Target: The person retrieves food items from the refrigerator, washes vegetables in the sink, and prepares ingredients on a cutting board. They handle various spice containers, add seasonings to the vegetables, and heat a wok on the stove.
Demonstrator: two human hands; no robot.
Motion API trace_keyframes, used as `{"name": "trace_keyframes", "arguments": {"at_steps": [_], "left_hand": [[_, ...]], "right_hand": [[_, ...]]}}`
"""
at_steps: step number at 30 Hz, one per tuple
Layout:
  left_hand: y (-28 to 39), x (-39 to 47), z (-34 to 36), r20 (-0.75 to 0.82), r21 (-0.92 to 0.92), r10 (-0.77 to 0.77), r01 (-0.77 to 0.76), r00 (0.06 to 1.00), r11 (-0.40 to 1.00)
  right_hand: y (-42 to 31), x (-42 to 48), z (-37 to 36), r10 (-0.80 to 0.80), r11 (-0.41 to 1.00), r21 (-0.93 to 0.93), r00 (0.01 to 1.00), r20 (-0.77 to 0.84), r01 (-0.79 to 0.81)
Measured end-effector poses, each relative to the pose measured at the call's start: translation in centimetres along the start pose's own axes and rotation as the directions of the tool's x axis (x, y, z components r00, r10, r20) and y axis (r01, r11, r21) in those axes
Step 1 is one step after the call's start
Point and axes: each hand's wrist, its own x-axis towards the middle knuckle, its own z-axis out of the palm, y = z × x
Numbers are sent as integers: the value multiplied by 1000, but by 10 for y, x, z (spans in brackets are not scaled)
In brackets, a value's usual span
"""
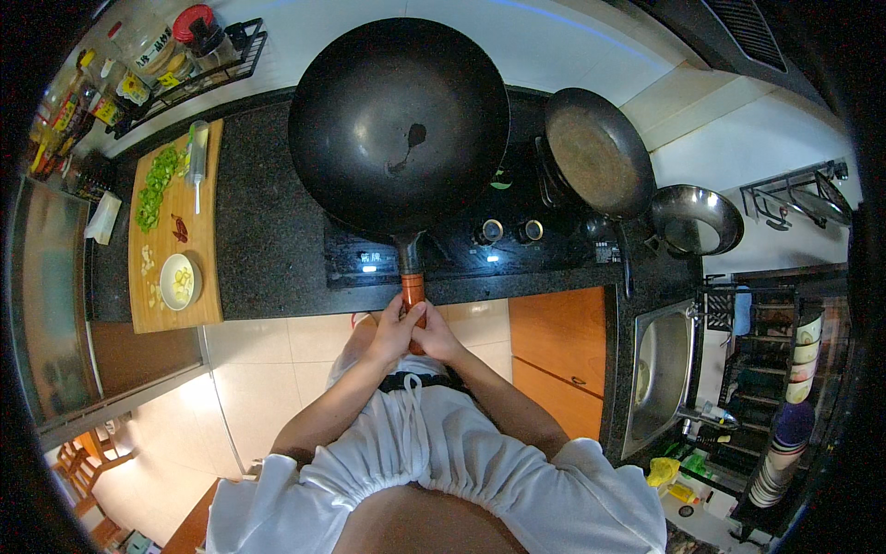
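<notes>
A large black wok (pixel 387 180) hangs over the left part of the black gas hob (pixel 457 260), with a dark patch on its inner surface. My left hand (pixel 394 327) and my right hand (pixel 436 332) are both closed around its wooden handle (pixel 413 291), near the counter's front edge. The two hands touch each other. On a wooden cutting board (pixel 209 277) at the left lie chopped green vegetables (pixel 158 183), dried red chilies (pixel 180 228) and pale chopped pieces (pixel 147 258). A white bowl (pixel 166 285) of sliced pale pieces stands on the board.
A frying pan (pixel 594 156) sits on the hob's right side, beside a smaller steel pan (pixel 695 220). Farther right are a steel sink (pixel 664 374) and a dish rack (pixel 761 370). Bottles and jars (pixel 124 79) stand at the upper left. A range hood (pixel 744 31) is at the upper right.
</notes>
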Motion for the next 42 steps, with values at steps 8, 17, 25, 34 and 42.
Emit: {"name": "trace_keyframes", "arguments": {"at_steps": [8,17,25,34,42], "left_hand": [[1,0,0,1,-13,-14,14,1000,1000],[1,-2,0,0,-3,0,0,1000,1000],[5,-3,2,-17,13,2,-2,1000,1000],[7,-4,3,-14,16,-19,19,1000,1000],[6,-3,2,-2,-9,-6,6,1000,1000]], "right_hand": [[-2,0,1,24,999,-42,1000,-13,-25],[-6,-1,0,51,995,-88,999,-12,-52],[-15,-2,3,28,999,35,999,18,-29],[-20,-3,3,79,995,56,997,10,-79],[-17,-2,4,24,997,76,1000,12,-25]]}}
